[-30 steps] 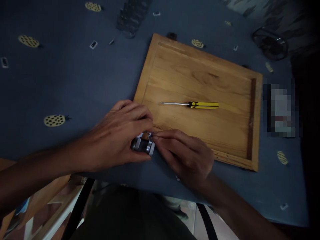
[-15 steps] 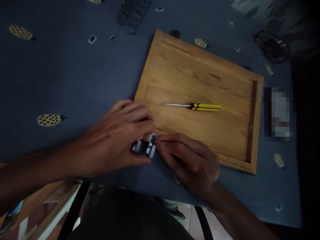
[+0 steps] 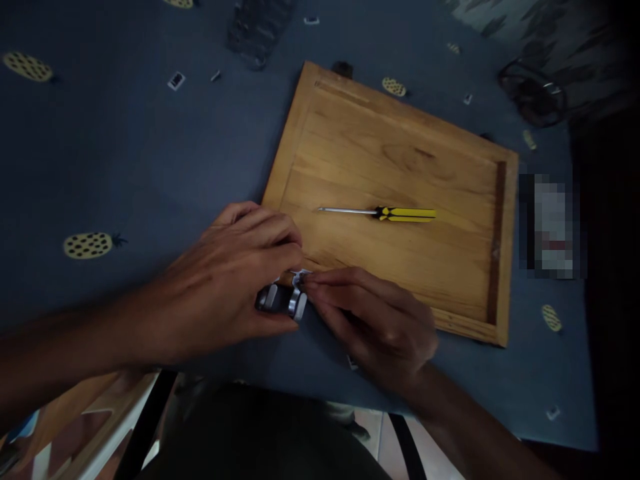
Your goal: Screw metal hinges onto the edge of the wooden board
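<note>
My left hand [image 3: 227, 283] is closed around a small metal hinge-like part [image 3: 281, 300] at the near left corner of a wooden panel [image 3: 400, 167]. My right hand [image 3: 377, 323] pinches the same metal part from the right with thumb and forefinger pressed together. Most of the part is hidden under my fingers. A screwdriver with a yellow and black handle [image 3: 385, 213] lies flat in the middle of the panel, its tip pointing left, apart from both hands.
A dark blue cloth with pineapple prints [image 3: 87, 245] covers the table. A clear ribbed object [image 3: 255, 27] stands at the back, a dark round object [image 3: 533, 93] at the far right. Small white-framed bits [image 3: 175, 81] lie scattered on the cloth. The table's near edge runs below my hands.
Both hands stay on the metal part with hardly any shift. The view has drifted slightly; the panel and screwdriver have not moved on the table.
</note>
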A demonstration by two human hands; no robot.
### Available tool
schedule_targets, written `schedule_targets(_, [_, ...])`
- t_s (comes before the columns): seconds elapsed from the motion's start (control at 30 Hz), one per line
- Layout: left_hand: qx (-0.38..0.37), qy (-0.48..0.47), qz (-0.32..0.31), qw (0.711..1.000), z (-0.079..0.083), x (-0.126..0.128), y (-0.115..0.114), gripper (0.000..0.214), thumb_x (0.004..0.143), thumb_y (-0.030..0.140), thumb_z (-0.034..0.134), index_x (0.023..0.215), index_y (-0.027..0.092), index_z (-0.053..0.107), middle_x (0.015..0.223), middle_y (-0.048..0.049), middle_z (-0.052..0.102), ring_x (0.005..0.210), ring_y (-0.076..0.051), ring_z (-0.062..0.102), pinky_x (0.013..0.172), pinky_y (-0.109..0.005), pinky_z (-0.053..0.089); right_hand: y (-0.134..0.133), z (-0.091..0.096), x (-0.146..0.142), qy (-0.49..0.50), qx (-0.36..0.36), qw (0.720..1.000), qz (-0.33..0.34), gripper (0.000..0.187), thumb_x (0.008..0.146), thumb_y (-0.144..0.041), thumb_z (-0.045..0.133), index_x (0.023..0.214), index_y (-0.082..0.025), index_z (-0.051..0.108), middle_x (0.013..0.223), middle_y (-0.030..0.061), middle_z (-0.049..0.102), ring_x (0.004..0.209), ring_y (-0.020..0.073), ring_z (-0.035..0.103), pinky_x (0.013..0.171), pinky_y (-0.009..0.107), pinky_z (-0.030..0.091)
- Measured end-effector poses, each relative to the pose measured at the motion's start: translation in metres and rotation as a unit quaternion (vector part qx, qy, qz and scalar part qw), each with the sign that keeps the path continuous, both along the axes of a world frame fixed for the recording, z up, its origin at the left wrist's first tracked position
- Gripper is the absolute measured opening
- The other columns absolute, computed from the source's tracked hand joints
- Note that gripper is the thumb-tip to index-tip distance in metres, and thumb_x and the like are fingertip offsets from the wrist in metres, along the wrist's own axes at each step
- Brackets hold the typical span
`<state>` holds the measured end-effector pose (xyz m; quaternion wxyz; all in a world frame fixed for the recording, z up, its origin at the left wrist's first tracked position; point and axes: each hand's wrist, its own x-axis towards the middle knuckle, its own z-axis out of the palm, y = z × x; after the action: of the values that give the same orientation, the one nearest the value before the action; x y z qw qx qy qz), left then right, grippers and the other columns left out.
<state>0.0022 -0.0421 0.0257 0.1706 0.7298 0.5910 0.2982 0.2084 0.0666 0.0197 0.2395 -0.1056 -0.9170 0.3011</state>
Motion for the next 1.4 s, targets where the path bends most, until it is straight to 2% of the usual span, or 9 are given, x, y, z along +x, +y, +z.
schedule_targets(0.23, [-0.005,0.001,0.004,1.000,0.000,0.000,0.001,0.025,0.085,0.030,0.085,0.098,0.021,0.064,0.112,-0.0025,0.070,0.111,-0.026,0.065,0.102,-0.042,0.043,0.002,-0.002,-0.003,0.008,0.043,0.999,0.017,0.011,0.101,-0.007,0.066,0.098,-0.016,0.070,0.100,0.0075,0.082,0.086,0.0133,0.080,0.079,0.021,0.067])
schedule_targets(0.4, [-0.008,0.004,0.000,1.000,0.000,0.000,0.001,0.030,0.084,0.031,0.088,0.099,0.020,0.064,0.114,-0.0040,0.069,0.112,-0.027,0.064,0.100,-0.042,0.043,0.002,-0.004,-0.001,0.001,0.046,0.999,0.018,0.010,0.101,-0.008,0.066,0.098,-0.017,0.070,0.102,0.0074,0.080,0.086,0.0127,0.079,0.079,0.021,0.066])
schedule_targets(0.63, [-0.024,0.004,0.003,1.000,0.001,-0.001,0.001,0.021,0.089,0.032,0.080,0.098,0.020,0.066,0.112,-0.0032,0.070,0.112,-0.027,0.064,0.102,-0.042,0.042,0.000,-0.009,-0.001,0.017,0.028,0.999,0.008,0.010,0.099,-0.009,0.067,0.104,-0.017,0.069,0.101,0.0064,0.078,0.087,0.0134,0.077,0.077,0.023,0.065])
schedule_targets(0.83, [-0.027,-0.002,-0.003,1.000,0.001,-0.002,0.000,0.019,0.091,0.032,0.078,0.101,0.021,0.065,0.115,-0.0030,0.069,0.115,-0.026,0.063,0.102,-0.041,0.041,-0.001,-0.005,0.003,0.021,-0.005,1.000,0.009,0.017,0.098,-0.009,0.070,0.112,-0.019,0.072,0.107,0.0082,0.079,0.091,0.0153,0.079,0.080,0.026,0.067])
schedule_targets(1.0, [-0.035,0.001,-0.009,0.999,0.002,-0.004,-0.001,0.021,0.093,0.035,0.078,0.101,0.021,0.064,0.115,-0.0031,0.069,0.115,-0.027,0.064,0.103,-0.041,0.041,0.000,-0.001,0.003,0.036,-0.042,0.998,-0.007,0.028,0.096,-0.005,0.071,0.120,-0.019,0.071,0.101,0.0053,0.079,0.085,0.0114,0.077,0.077,0.019,0.065])
schedule_targets(1.27, [-0.033,0.005,-0.006,0.999,0.002,-0.003,0.000,0.022,0.094,0.038,0.077,0.101,0.023,0.062,0.114,-0.0023,0.070,0.116,-0.026,0.064,0.102,-0.042,0.042,-0.001,-0.001,0.005,0.036,-0.045,0.998,-0.031,0.019,0.095,-0.009,0.072,0.109,-0.022,0.074,0.103,0.0062,0.078,0.083,0.0144,0.076,0.068,0.023,0.063])
schedule_targets(1.4, [-0.029,0.004,0.000,1.000,0.001,-0.003,-0.001,0.024,0.092,0.034,0.078,0.107,0.024,0.064,0.118,-0.0024,0.069,0.115,-0.025,0.064,0.105,-0.041,0.040,0.002,0.002,0.003,0.058,-0.074,0.994,-0.055,0.016,0.095,-0.008,0.069,0.088,-0.022,0.068,0.089,0.0028,0.076,0.070,0.0119,0.070,0.058,0.023,0.056])
